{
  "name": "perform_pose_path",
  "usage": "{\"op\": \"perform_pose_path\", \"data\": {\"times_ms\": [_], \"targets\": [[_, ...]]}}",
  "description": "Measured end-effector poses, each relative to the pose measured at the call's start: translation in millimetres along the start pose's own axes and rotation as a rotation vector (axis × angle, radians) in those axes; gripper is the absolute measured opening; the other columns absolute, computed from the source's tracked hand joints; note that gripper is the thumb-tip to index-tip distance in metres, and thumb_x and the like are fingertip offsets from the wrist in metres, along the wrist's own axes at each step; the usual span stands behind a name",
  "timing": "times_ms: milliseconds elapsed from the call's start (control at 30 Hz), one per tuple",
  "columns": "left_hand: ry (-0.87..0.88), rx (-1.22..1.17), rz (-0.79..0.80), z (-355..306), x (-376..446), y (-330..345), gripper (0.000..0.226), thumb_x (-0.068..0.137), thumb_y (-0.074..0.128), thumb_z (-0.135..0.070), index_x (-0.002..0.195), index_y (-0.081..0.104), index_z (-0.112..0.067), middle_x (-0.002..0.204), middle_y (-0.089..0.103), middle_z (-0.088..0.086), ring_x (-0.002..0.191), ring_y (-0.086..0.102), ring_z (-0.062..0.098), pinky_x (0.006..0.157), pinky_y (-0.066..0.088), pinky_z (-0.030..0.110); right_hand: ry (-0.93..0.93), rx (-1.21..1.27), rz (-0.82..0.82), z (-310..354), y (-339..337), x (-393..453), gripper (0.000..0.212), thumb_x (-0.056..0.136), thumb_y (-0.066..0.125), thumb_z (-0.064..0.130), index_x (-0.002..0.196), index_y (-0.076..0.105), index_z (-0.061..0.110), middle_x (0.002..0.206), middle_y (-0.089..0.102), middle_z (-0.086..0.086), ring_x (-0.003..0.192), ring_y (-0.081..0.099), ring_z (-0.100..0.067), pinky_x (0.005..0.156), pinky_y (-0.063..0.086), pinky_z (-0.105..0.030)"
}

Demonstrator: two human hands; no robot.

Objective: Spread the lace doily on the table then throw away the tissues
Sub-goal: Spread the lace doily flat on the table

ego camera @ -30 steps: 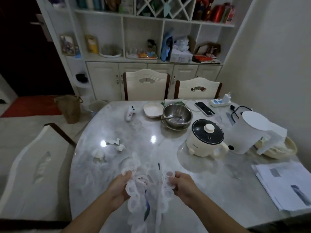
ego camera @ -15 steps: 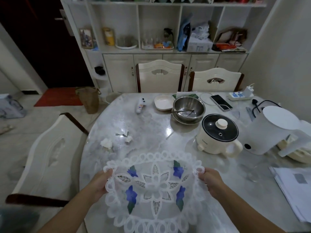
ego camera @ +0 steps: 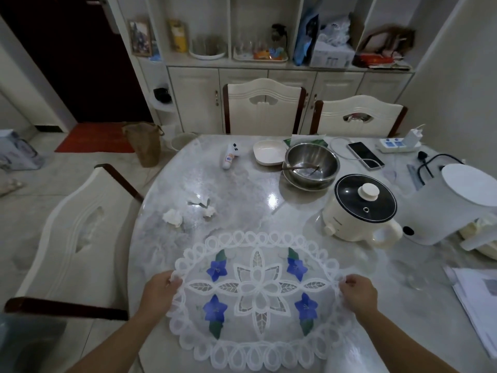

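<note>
I stand at the near end of a pale, glossy marble table (ego camera: 242, 189), facing white cabinets (ego camera: 269, 98) and two cream chairs (ego camera: 263, 109) pushed in at the far side. The lace doily (ego camera: 258, 294) lies opened flat between my hands, its scalloped rim nearly reaching the table's near edge. My left hand (ego camera: 158, 292) is closed, pinching the doily's left rim; my right hand (ego camera: 357, 294) pinches the right rim the same way. Ahead of my left hand, just beyond the doily, sit crumpled tissues (ego camera: 173, 218), with bare tabletop around them. Ahead of my right hand stand a cream cooker (ego camera: 360, 208) and a white kettle (ego camera: 451, 205); papers (ego camera: 476, 300) lie farther right. A third chair (ego camera: 78, 238) stands outside my left arm, with open floor (ego camera: 40, 189) beyond it.
</note>
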State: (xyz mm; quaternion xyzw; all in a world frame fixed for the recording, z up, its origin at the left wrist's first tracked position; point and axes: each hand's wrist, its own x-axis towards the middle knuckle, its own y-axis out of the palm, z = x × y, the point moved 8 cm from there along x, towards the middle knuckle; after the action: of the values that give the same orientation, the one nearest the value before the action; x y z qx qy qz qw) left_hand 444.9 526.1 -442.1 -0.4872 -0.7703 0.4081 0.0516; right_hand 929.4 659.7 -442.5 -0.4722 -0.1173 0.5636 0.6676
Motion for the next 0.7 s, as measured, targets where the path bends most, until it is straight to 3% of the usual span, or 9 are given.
{"op": "perform_pose_path", "data": {"times_ms": [100,133,167,233,333,400,467,567,700], "targets": [[0.010,0.038,-0.037,7.3,0.8,3.0,0.011,0.091,0.058,-0.018,0.084,0.065,-0.014,0.080,0.068,0.004,0.072,0.062,0.025,0.064,0.046,0.033,-0.048,-0.034,-0.074,4.8,-2.7,-1.3,0.013,0.091,0.058,0.011,0.092,0.066,0.002,0.092,0.072,-0.021,0.080,0.063,-0.034,0.082,0.051,-0.040],[-0.029,0.065,-0.063,8.4,0.7,4.0,0.020,0.091,0.060,-0.021,0.108,0.064,-0.011,0.097,0.069,0.008,0.086,0.064,0.029,0.073,0.049,0.037,-0.057,-0.037,-0.100,8.2,-4.1,-3.8,0.022,0.093,0.057,0.013,0.110,0.061,0.001,0.106,0.070,-0.022,0.093,0.064,-0.037,0.087,0.049,-0.041],[-0.058,0.144,-0.100,7.2,-0.6,4.7,0.045,0.089,0.064,-0.023,0.131,0.052,-0.010,0.117,0.065,0.015,0.104,0.061,0.034,0.085,0.049,0.043,-0.072,-0.049,-0.113,11.9,-3.4,-7.3,0.035,0.093,0.057,0.017,0.125,0.053,0.003,0.120,0.064,-0.021,0.107,0.061,-0.039,0.092,0.047,-0.043],[0.015,0.369,-0.181,-11.1,-4.3,7.6,0.079,0.085,0.069,-0.034,0.149,0.030,-0.009,0.150,0.040,0.021,0.134,0.042,0.037,0.106,0.039,0.048,-0.200,-0.165,-0.125,28.9,2.2,-18.8,0.059,0.092,0.059,0.030,0.142,0.036,0.010,0.143,0.050,-0.017,0.127,0.049,-0.036,0.104,0.043,-0.047],[0.312,0.549,0.022,-45.1,-11.5,52.0,0.098,0.082,0.052,-0.064,0.155,0.002,-0.022,0.163,-0.004,0.012,0.150,0.002,0.036,0.119,0.011,0.047,-0.541,-0.477,0.039,56.2,44.8,-39.8,0.082,0.088,0.049,0.060,0.154,0.013,0.025,0.163,0.016,-0.008,0.148,0.020,-0.031,0.119,0.020,-0.047],[0.423,0.634,0.196,-51.4,-14.6,87.1,0.105,0.074,0.040,-0.079,0.152,-0.011,-0.032,0.158,-0.024,0.006,0.147,-0.019,0.034,0.117,-0.005,0.051,-0.676,-0.631,0.165,66.4,76.9,-50.8,0.088,0.083,0.034,0.076,0.152,-0.005,0.039,0.161,-0.015,-0.003,0.149,-0.008,-0.029,0.116,-0.002,-0.053],[0.476,0.714,0.337,-52.3,-18.1,111.5,0.110,0.067,0.038,-0.087,0.147,-0.021,-0.041,0.154,-0.034,0.003,0.143,-0.029,0.032,0.115,-0.011,0.057,-0.730,-0.729,0.268,70.5,101.1,-59.5,0.091,0.075,0.028,0.084,0.148,-0.012,0.047,0.153,-0.032,0.000,0.142,-0.026,-0.029,0.111,-0.012,-0.060],[0.473,0.749,0.419,-42.5,-18.2,123.1,0.110,0.062,0.039,-0.092,0.133,-0.034,-0.050,0.151,-0.038,0.002,0.141,-0.038,0.027,0.114,-0.017,0.058,-0.717,-0.808,0.380,59.0,121.1,-59.8,0.090,0.073,0.022,0.088,0.143,-0.020,0.051,0.149,-0.036,-0.003,0.138,-0.032,-0.031,0.110,-0.013,-0.068],[0.455,0.756,0.410,-33.5,-12.1,122.6,0.114,0.058,0.042,-0.095,0.136,-0.028,-0.052,0.151,-0.040,0.003,0.139,-0.041,0.025,0.110,-0.025,0.058,-0.681,-0.818,0.387,47.3,121.1,-51.9,0.086,0.070,0.018,0.093,0.131,-0.031,0.057,0.150,-0.035,0.001,0.136,-0.036,-0.030,0.108,-0.016,-0.066]]}}
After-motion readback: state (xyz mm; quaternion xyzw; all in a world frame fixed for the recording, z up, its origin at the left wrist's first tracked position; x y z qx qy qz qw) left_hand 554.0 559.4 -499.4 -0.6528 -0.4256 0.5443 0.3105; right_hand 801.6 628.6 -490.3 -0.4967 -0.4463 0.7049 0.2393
